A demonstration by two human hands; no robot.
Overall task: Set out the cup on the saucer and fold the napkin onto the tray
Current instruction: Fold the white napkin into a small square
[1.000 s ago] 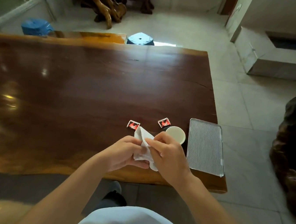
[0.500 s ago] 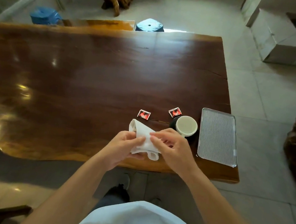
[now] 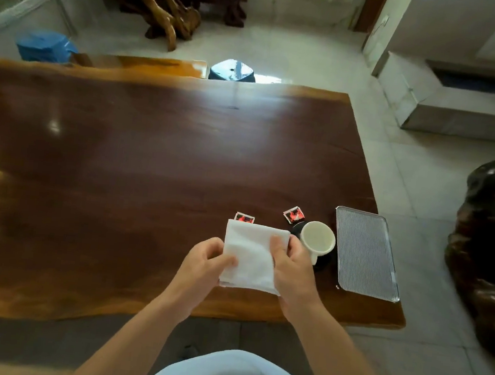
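A white napkin [image 3: 249, 256], folded into a rough square, is held over the table's near edge. My left hand [image 3: 203, 263] pinches its left edge, and my right hand [image 3: 290, 263] grips its right edge with the thumb on top. Just right of my right hand a white cup [image 3: 317, 239] stands on a dark saucer [image 3: 325, 261], of which only the rim shows. Further right lies the ribbed silver tray [image 3: 366, 254] with nothing on it, close to the table's right edge.
Two small red-and-black packets, one [image 3: 244, 218] behind the napkin and one [image 3: 293, 215] by the cup, lie on the dark wooden table [image 3: 121, 158]. Blue stools [image 3: 232, 70] stand past its far edge. A dark carved object [image 3: 490, 243] sits on the floor to the right.
The crumpled napkin has been spread into a flat folded square between both hands. The camera view has shifted, and the cup, saucer and tray have stayed in place.
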